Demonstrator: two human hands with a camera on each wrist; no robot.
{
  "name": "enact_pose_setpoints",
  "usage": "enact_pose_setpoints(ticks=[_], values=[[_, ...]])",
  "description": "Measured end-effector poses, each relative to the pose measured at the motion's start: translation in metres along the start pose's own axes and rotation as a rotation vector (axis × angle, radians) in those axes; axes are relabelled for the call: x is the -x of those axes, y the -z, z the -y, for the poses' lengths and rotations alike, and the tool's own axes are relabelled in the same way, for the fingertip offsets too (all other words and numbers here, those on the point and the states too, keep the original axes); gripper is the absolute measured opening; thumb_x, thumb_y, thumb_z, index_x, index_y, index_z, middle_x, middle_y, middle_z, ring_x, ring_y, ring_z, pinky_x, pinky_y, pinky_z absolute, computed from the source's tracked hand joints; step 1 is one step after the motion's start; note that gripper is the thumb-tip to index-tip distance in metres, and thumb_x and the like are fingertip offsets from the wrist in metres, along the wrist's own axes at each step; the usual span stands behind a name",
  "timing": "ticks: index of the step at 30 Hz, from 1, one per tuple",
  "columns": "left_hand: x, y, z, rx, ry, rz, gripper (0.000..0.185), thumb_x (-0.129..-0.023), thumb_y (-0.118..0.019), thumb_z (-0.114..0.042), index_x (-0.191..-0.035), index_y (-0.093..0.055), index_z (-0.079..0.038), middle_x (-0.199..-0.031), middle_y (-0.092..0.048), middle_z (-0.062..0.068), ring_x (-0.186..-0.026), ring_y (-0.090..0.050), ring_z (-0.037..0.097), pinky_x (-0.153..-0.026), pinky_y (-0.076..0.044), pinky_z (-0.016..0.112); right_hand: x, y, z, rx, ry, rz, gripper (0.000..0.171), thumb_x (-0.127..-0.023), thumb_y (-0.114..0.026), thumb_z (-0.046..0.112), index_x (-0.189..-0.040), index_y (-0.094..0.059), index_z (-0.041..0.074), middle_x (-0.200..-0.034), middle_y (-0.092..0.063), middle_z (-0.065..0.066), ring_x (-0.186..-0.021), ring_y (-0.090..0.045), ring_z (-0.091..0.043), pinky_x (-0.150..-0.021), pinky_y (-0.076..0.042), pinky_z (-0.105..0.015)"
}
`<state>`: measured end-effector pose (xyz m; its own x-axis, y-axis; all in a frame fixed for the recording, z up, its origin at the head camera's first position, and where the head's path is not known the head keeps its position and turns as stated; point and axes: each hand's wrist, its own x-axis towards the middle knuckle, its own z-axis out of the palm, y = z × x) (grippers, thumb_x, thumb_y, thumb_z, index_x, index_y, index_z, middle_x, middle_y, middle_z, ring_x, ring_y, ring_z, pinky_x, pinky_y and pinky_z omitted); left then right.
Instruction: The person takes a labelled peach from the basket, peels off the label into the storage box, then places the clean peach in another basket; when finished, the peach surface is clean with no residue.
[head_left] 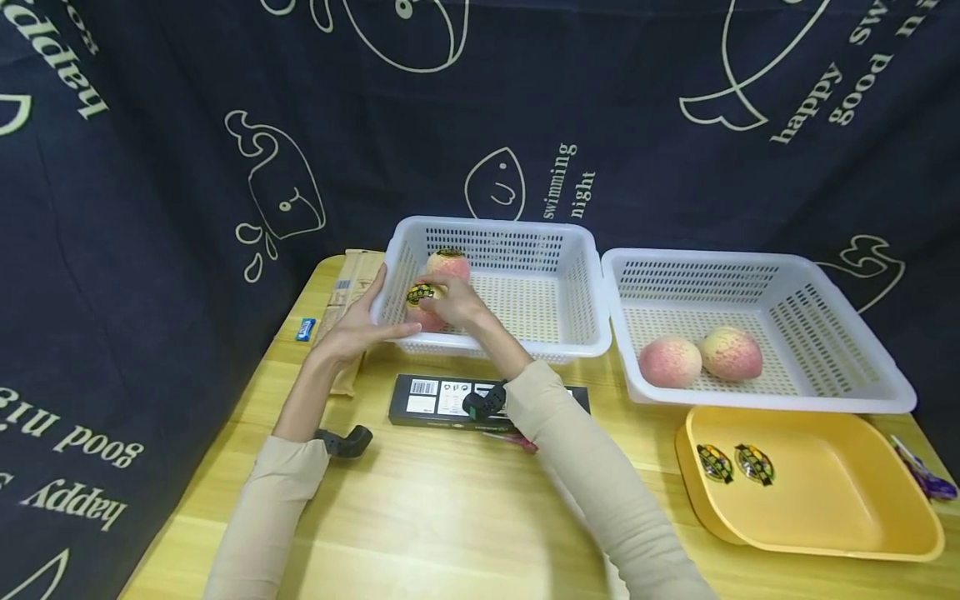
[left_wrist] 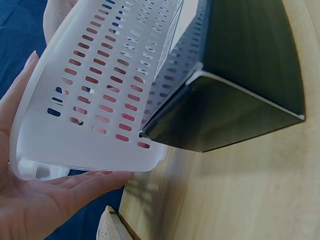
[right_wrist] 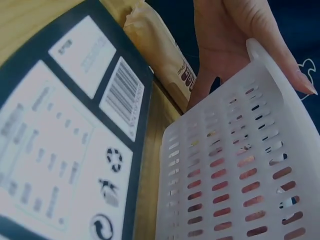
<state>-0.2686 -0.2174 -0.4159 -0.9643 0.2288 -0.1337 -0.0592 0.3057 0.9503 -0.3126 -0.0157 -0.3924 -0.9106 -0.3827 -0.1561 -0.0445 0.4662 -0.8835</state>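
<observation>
Inside the left white basket (head_left: 517,343) are two pink and cream peaches. The back peach (head_left: 448,265) has a dark round label on top. My right hand (head_left: 453,304) reaches over the front rim and holds the front peach (head_left: 424,320), its fingertips at the edge of a black and yellow label (head_left: 420,293) there. My left hand (head_left: 352,332) holds the basket's front left corner, thumb along the rim and fingers along the outer side. In the left wrist view the basket wall (left_wrist: 102,82) hides most of the peaches; the right wrist view leaves my right fingers out.
The right white basket (head_left: 825,402) holds two peaches (head_left: 731,353). Before it a yellow tray (head_left: 832,500) contains two round labels (head_left: 754,463). A black box (head_left: 427,400) lies in front of the left basket. At left are a brown paper package (head_left: 360,267) and a small blue packet (head_left: 305,329).
</observation>
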Motion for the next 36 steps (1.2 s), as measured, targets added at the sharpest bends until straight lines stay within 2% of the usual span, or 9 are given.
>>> enact_pose_setpoints(ticks=[5,9,12,17,21,25,28,32,36], values=[[-0.001,-0.002,-0.001,0.019,-0.005,0.005,0.121,-0.085,-0.086,-0.026,-0.165,0.003,-0.045,-0.173,-0.020,0.009,-0.153,-0.032,0.041,-0.128,-0.023,0.062,0.012,0.015,0.000,-0.077,0.007,-0.068,0.048,-0.096,-0.070,0.012,-0.143,-0.063,0.021,-0.163,-0.045,-0.008,-0.155,-0.035,-0.032,-0.127,-0.028,-0.056],[0.002,-0.001,-0.001,0.022,0.021,-0.007,0.124,-0.084,-0.087,-0.027,-0.164,0.005,-0.044,-0.173,-0.021,0.009,-0.151,-0.035,0.039,-0.129,-0.023,0.059,0.039,0.043,0.011,-0.189,0.047,-0.085,0.048,-0.097,-0.071,0.014,-0.144,-0.063,0.025,-0.158,-0.050,-0.011,-0.135,-0.057,-0.030,-0.113,-0.050,-0.046],[0.003,0.001,0.001,0.031,0.031,-0.016,0.125,-0.083,-0.088,-0.027,-0.164,0.005,-0.044,-0.173,-0.019,0.006,-0.149,-0.034,0.036,-0.130,-0.022,0.055,0.074,0.069,0.024,-0.250,0.087,-0.071,0.048,-0.099,-0.070,0.013,-0.144,-0.063,0.026,-0.152,-0.056,-0.007,-0.116,-0.068,-0.026,-0.096,-0.061,-0.043],[0.006,0.003,0.005,0.040,0.033,-0.026,0.125,-0.082,-0.089,-0.027,-0.165,0.004,-0.044,-0.175,-0.014,0.003,-0.150,-0.032,0.034,-0.131,-0.019,0.054,0.159,0.089,0.028,-0.188,0.153,-0.005,0.048,-0.100,-0.069,0.017,-0.145,-0.061,0.030,-0.156,-0.054,0.007,-0.133,-0.060,-0.027,-0.111,-0.048,-0.059],[0.008,0.005,0.006,0.025,0.043,-0.040,0.126,-0.081,-0.090,-0.028,-0.165,0.004,-0.043,-0.175,-0.011,0.003,-0.149,-0.031,0.035,-0.131,-0.019,0.055,0.220,0.069,0.004,-0.107,0.219,0.040,0.048,-0.097,-0.072,0.020,-0.143,-0.063,0.028,-0.155,-0.055,0.003,-0.143,-0.050,-0.028,-0.113,-0.048,-0.056],[0.008,0.005,0.003,0.042,0.028,-0.036,0.125,-0.082,-0.089,-0.028,-0.165,0.003,-0.043,-0.176,-0.011,0.001,-0.150,-0.030,0.034,-0.131,-0.019,0.055,0.255,0.037,-0.032,-0.122,0.217,0.101,0.048,-0.096,-0.072,0.021,-0.143,-0.063,0.024,-0.153,-0.056,-0.008,-0.143,-0.047,-0.038,-0.099,-0.060,-0.035],[0.005,0.003,0.001,0.048,0.020,-0.034,0.123,-0.083,-0.089,-0.028,-0.165,0.002,-0.044,-0.176,-0.011,0.001,-0.151,-0.030,0.034,-0.131,-0.019,0.055,0.269,0.019,-0.055,-0.113,0.171,0.124,0.046,-0.097,-0.071,0.025,-0.142,-0.064,0.026,-0.156,-0.052,-0.014,-0.149,-0.037,-0.046,-0.094,-0.060,-0.027],[0.002,0.000,-0.001,0.030,0.033,-0.039,0.123,-0.083,-0.089,-0.030,-0.164,0.002,-0.045,-0.175,-0.013,0.002,-0.152,-0.029,0.035,-0.131,-0.018,0.056,0.278,0.008,-0.073,-0.078,0.156,0.091,0.043,-0.097,-0.072,0.027,-0.139,-0.066,0.028,-0.160,-0.046,-0.018,-0.154,-0.026,-0.049,-0.086,-0.061,-0.026],[0.001,-0.002,-0.003,0.008,0.047,-0.044,0.124,-0.082,-0.089,-0.031,-0.164,0.003,-0.045,-0.176,-0.012,0.003,-0.153,-0.029,0.036,-0.131,-0.017,0.056,0.282,0.003,-0.081,-0.068,0.156,0.047,0.043,-0.095,-0.074,0.025,-0.138,-0.067,0.027,-0.162,-0.041,-0.022,-0.152,-0.031,-0.047,-0.081,-0.061,-0.024]])
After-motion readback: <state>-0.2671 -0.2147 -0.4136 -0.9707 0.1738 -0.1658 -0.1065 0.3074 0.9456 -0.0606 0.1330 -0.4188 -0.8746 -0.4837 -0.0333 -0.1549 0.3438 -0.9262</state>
